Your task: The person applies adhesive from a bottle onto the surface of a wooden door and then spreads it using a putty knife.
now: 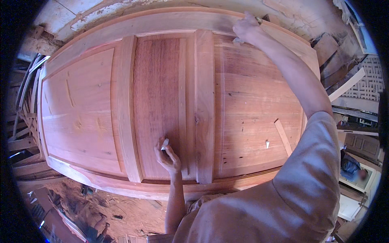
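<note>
Evidently, a large panelled wooden piece [204, 109] is lying flat in front of the person, filling most of the view, and both hands are working over it. The left hand [168, 157] is hovering over or resting on the lower part of the middle panel [156, 81]; its fingers are curling mostly closed around a small white piece [165, 143], which is poking up past the fingertips. The right hand [246, 27] is reaching out to the far edge at the end of a long, stretched arm. Its fingers are bending, but whether they are gripping something or only pressing on the edge, I cannot tell.

As for progress, the frame and its panels are already sitting together as one body, so the joining is looking largely done. The surface is appearing bare, with no even coat showing, and the tone is varying from the paler left panel [81, 121] to the darker middle one. Loose bits are lying about: a thin wood strip [283, 137] and another small white item [267, 144] are resting on the right panel [251, 101], and slivers [69, 94] are scattering over the left one. Clearing and surface work are therefore seeming unfinished.
</note>
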Action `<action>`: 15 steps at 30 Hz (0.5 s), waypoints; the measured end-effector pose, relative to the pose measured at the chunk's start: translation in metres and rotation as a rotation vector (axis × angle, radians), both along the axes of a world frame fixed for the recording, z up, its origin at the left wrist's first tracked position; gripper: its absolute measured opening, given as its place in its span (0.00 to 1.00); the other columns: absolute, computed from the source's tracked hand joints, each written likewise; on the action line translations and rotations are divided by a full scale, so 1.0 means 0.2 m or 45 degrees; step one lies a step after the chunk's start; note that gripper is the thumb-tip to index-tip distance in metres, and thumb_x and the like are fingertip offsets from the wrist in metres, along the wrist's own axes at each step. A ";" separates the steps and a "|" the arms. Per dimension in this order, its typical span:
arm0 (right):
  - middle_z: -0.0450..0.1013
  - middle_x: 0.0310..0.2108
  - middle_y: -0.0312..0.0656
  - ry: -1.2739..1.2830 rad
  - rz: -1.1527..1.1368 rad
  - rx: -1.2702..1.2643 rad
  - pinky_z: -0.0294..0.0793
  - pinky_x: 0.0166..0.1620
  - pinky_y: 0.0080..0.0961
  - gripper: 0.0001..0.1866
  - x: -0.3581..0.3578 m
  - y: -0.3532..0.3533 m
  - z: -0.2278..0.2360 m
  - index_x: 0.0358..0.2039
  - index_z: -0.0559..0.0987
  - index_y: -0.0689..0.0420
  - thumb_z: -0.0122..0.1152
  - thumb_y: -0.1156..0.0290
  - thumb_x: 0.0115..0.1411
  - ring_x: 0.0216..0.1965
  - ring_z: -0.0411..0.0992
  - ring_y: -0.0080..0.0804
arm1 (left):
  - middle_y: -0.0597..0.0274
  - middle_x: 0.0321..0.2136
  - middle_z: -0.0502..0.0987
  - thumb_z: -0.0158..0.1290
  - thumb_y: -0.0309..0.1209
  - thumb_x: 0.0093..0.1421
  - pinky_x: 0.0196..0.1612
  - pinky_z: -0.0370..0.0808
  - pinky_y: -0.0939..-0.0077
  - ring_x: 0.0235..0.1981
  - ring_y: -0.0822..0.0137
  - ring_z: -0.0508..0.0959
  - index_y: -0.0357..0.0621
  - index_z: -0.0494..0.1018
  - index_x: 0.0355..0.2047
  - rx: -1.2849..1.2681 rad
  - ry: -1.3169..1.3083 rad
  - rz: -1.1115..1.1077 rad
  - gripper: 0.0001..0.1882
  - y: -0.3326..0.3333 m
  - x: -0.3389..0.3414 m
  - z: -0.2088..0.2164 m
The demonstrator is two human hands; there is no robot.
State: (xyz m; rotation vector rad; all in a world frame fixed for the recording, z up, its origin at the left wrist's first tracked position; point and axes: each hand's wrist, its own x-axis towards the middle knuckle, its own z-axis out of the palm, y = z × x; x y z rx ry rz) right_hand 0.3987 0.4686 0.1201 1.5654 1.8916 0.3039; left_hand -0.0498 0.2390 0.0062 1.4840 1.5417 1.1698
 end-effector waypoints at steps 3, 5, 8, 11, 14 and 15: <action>0.78 0.22 0.42 -0.036 0.078 0.013 0.65 0.50 0.41 0.13 0.03 0.00 -0.03 0.22 0.82 0.50 0.52 0.66 0.59 0.28 0.76 0.35 | 0.46 0.43 0.76 0.46 0.34 0.67 0.46 0.72 0.66 0.43 0.55 0.76 0.30 0.71 0.47 -0.013 0.042 -0.004 0.17 -0.02 -0.03 -0.04; 0.77 0.20 0.42 -0.082 0.044 -0.032 0.66 0.49 0.41 0.13 0.03 0.02 -0.04 0.20 0.82 0.50 0.53 0.65 0.59 0.27 0.76 0.36 | 0.46 0.43 0.76 0.46 0.34 0.67 0.46 0.72 0.66 0.43 0.55 0.76 0.30 0.71 0.48 -0.030 0.041 0.003 0.18 0.00 -0.02 0.01; 0.76 0.19 0.42 0.139 0.039 -0.021 0.69 0.46 0.42 0.15 0.46 0.01 -0.25 0.17 0.81 0.50 0.54 0.65 0.59 0.25 0.74 0.37 | 0.47 0.43 0.76 0.46 0.34 0.67 0.46 0.73 0.66 0.43 0.56 0.77 0.30 0.71 0.48 -0.029 -0.027 -0.042 0.17 0.00 0.04 0.02; 0.76 0.18 0.43 0.196 0.208 0.071 0.69 0.43 0.43 0.17 0.28 0.01 -0.21 0.15 0.80 0.49 0.54 0.65 0.59 0.23 0.73 0.38 | 0.47 0.43 0.76 0.46 0.33 0.66 0.46 0.73 0.67 0.42 0.57 0.77 0.31 0.70 0.48 -0.017 -0.015 -0.001 0.17 0.00 -0.01 0.01; 0.76 0.18 0.45 -0.147 0.128 0.023 0.68 0.43 0.43 0.16 0.09 -0.03 -0.03 0.15 0.79 0.49 0.53 0.66 0.59 0.23 0.73 0.38 | 0.47 0.43 0.76 0.46 0.32 0.66 0.46 0.73 0.67 0.42 0.57 0.77 0.31 0.70 0.48 -0.034 -0.009 0.004 0.17 0.00 -0.02 0.02; 0.76 0.18 0.45 -0.175 0.058 -0.022 0.68 0.43 0.43 0.16 0.10 -0.04 -0.02 0.15 0.80 0.49 0.53 0.67 0.59 0.23 0.74 0.38 | 0.47 0.43 0.76 0.46 0.32 0.66 0.46 0.73 0.68 0.42 0.57 0.77 0.30 0.70 0.48 -0.043 -0.005 -0.003 0.17 0.00 -0.01 0.02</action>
